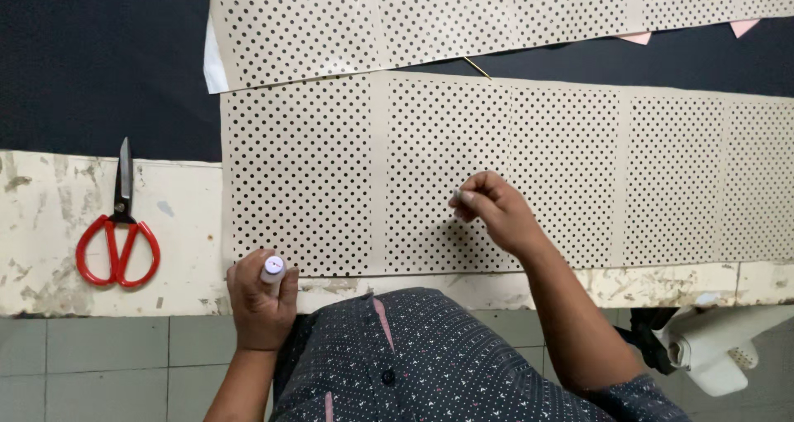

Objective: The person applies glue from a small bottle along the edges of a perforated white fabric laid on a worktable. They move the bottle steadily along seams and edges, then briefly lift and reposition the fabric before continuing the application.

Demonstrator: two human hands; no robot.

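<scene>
Landmark: perforated beige sheet (pixel 504 174), lying flat across the black cloth (pixel 99 58) and overlapping the worn white table edge (pixel 50 215).
Left hand (pixel 263 302): fingers wrapped shut round a marker (pixel 273 267), cap end up, at the sheet's near left corner.
Right hand (pixel 496 211): thumb and fingertips pinched on a small pale piece (pixel 456 195), too small to identify, over the sheet's middle panel.
Second sheet (pixel 463 17): just beyond the landmark sheet, same dotted pattern.
Scissors (pixel 118 232): red-handled, closed, lying left of the sheet, apart from both hands.
Progress: no marks visible on the sheet or cloth; marking looks barely begun, most of it still ahead.
</scene>
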